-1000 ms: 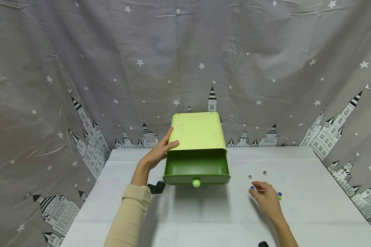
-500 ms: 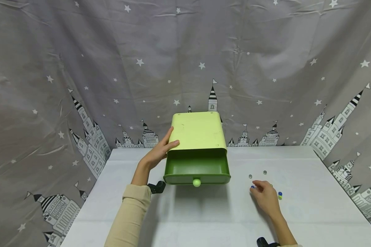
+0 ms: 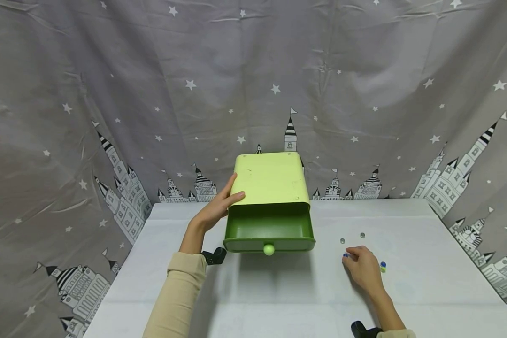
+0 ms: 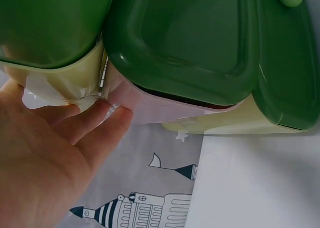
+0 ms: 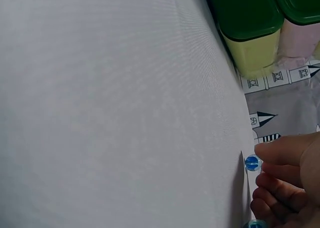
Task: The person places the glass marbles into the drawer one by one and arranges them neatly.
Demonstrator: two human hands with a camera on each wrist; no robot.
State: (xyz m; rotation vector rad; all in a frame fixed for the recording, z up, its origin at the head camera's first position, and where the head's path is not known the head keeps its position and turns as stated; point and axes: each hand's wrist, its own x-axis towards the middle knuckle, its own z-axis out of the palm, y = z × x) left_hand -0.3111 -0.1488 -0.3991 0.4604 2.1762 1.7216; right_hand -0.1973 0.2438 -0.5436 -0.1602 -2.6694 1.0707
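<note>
A drawer box (image 3: 272,180) with a light-yellow top stands at the middle back of the table, its green top drawer (image 3: 270,227) pulled out, with a round light-green knob. My left hand (image 3: 213,211) rests against its left side, thumb over the top edge; in the left wrist view the fingertips touch the yellow and pink tiers. On the right, my right hand (image 3: 364,270) is low over the table. Its thumb and forefinger pinch a small blue glass marble (image 5: 253,163), mostly hidden in the head view.
Two clear-grey marbles (image 3: 342,241) lie just beyond my right hand. A blue marble (image 3: 382,264) and a yellow-green one (image 3: 382,270) sit close together to its right. A grey curtain (image 3: 186,117) printed with castles hangs behind the white table (image 3: 270,305).
My right thumb and forefinger have closed together on the blue marble, the hand shifting only slightly. The left hand and the drawer box stay put.
</note>
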